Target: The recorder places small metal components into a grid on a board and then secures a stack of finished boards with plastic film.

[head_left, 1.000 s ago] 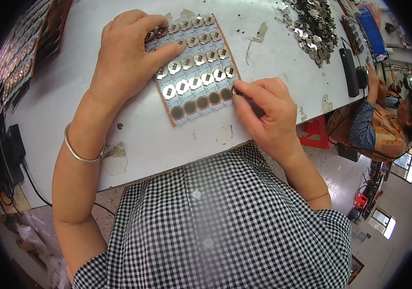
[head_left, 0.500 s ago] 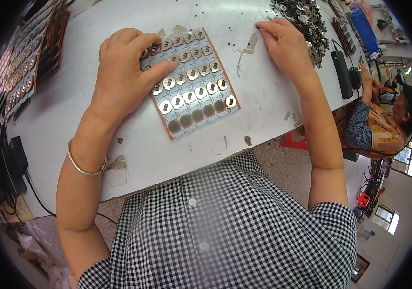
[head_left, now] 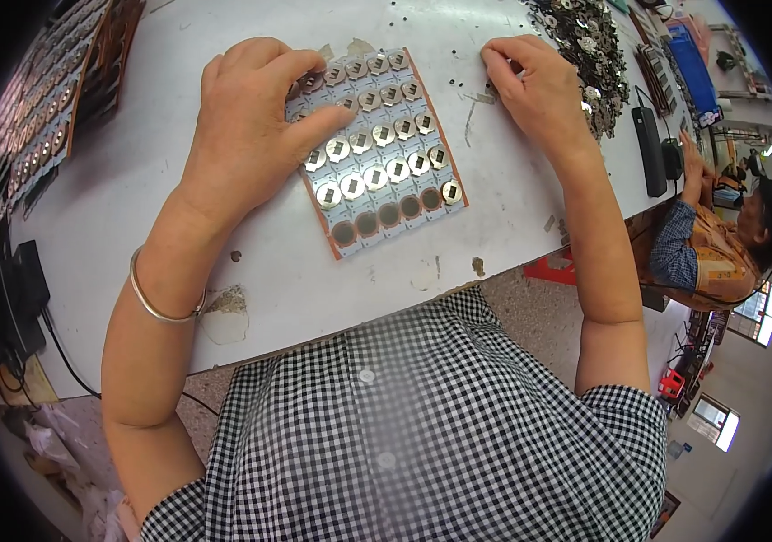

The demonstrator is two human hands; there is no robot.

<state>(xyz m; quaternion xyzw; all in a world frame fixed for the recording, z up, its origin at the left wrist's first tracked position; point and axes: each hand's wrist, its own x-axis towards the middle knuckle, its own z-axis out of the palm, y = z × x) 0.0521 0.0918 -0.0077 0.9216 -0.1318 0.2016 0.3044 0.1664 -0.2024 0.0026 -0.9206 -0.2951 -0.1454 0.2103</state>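
A flat panel of small circuit boards [head_left: 404, 212] lies on the white table, with rows of shiny round metal pieces on it. Several dark round spots show bare in its nearest row, with one metal piece at that row's right end. Over the panel's far left corner rests my left hand [head_left: 250, 126], thumb and fingers apart, covering some of the pieces. My right hand [head_left: 539, 99] is above the table to the right of the panel, thumb and forefinger pinched together. Whatever it pinches, if anything, is too small to make out.
A heap of loose metal pieces [head_left: 589, 54] lies beyond my right hand. Stacked panels [head_left: 51, 99] stand at the left edge. A black bar-shaped device [head_left: 648, 149] with a cable sits on the right, near a co-worker [head_left: 720, 230]. Black adapters [head_left: 20, 289] are at lower left.
The whole view has shifted slightly, so panel and table appear farther right. My right hand's fingers have curled in more, and it is a little farther from the heap. My left hand stays on the panel.
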